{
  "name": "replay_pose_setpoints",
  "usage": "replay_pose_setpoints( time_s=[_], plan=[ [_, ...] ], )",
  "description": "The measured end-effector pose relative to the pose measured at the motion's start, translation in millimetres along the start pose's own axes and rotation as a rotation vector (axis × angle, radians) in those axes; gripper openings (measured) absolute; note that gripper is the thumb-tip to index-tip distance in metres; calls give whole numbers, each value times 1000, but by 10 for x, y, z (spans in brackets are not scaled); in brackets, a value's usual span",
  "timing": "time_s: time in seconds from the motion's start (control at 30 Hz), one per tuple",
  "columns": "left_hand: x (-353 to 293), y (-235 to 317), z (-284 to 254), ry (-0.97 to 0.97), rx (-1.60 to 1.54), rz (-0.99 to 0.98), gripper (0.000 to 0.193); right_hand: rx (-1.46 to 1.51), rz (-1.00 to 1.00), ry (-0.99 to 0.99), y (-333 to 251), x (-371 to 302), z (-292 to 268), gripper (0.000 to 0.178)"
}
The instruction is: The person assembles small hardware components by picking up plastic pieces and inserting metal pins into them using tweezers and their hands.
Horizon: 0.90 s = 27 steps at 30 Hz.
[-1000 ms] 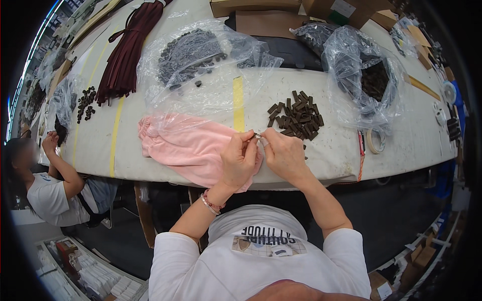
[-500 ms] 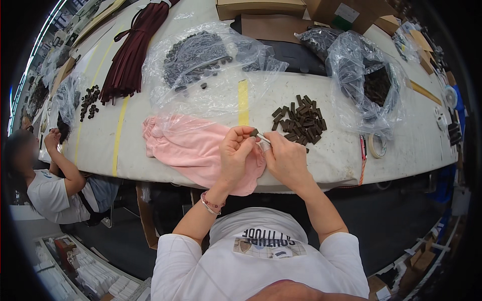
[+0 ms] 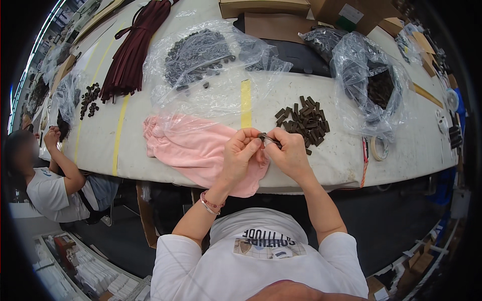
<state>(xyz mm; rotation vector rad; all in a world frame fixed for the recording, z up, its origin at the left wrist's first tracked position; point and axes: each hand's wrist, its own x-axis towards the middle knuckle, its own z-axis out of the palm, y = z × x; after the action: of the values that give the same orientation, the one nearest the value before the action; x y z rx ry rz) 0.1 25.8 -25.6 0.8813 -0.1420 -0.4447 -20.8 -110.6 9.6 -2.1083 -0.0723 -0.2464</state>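
Over the front edge of the table, my left hand [image 3: 241,153] and my right hand [image 3: 290,154] meet fingertip to fingertip. Pinched in the left fingers is a small dark brown loop-like piece [image 3: 262,135]. The right fingers are closed on a slim pale stick-like tool [image 3: 271,141], its tip at the piece; its exact kind is unclear. A pink cloth [image 3: 196,150] with a gathered end lies under and beside my left hand. Just beyond my right hand is a pile of similar dark brown pieces [image 3: 310,122].
Clear plastic with many small dark parts [image 3: 198,55] lies at the back, beside a bundle of maroon straps [image 3: 128,60]. An open plastic bag [image 3: 346,85], a tape roll [image 3: 378,148] and a pen-like red tool [image 3: 365,150] are to the right. A co-worker [image 3: 55,185] sits at the left.
The fingertips of both hands have drawn closer round the small brown piece, and less of the slim tool shows. My right hand has tilted slightly; the pile looks unchanged.
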Motion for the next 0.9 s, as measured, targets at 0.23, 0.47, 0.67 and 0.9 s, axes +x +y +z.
replay_pose_setpoints(
  time_s=[0.23, 0.47, 0.67, 0.9],
  plan=[
    [-26, -18, 60, 28, 247, 18, 11, -129, -135, 60, 48, -17, 42, 11],
    [47, 68, -80, -97, -111, -137, 12, 41, -54, -122, 117, 14, -172, 9],
    [300, 399, -9, 110, -170, -34, 19, -224, 37, 97, 228, 151, -422, 12],
    [302, 524, -9, 108, 55, -54, 28, -677, -69, -120, 329, 450, -357, 21]
  ],
)
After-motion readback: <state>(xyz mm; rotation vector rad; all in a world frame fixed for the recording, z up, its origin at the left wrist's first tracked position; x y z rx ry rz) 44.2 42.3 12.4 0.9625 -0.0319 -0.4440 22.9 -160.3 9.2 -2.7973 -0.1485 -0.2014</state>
